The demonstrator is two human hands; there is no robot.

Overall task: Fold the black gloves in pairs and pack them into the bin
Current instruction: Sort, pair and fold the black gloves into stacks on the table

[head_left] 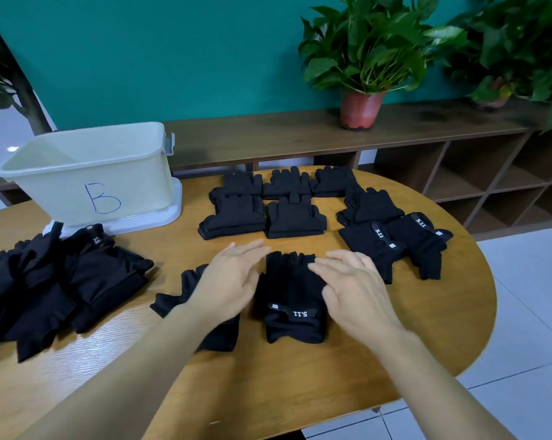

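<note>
I am smoothing a black fabric glove pair (293, 300), left hand (230, 281) and right hand (357, 290) flat, unclenched | folded pairs (262, 214) lying right of pale plastic bin (87, 173) | unfolded heap (45, 281) before it waiting, none packed.

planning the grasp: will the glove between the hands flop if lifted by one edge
Probably floppy: the glove lies limp and creased on the table, so it would likely droop. It looks thin, so probably light. Cloth on wood, unlikely to slip.

bin (90, 173) back left on worktop (300, 369), loose glove heap (55, 281) in front of it, folded pairs (268, 201) back centre, more gloves (395, 242) right, one glove (293, 300) front centre between left hand (227, 281) and right hand (357, 293)
</note>
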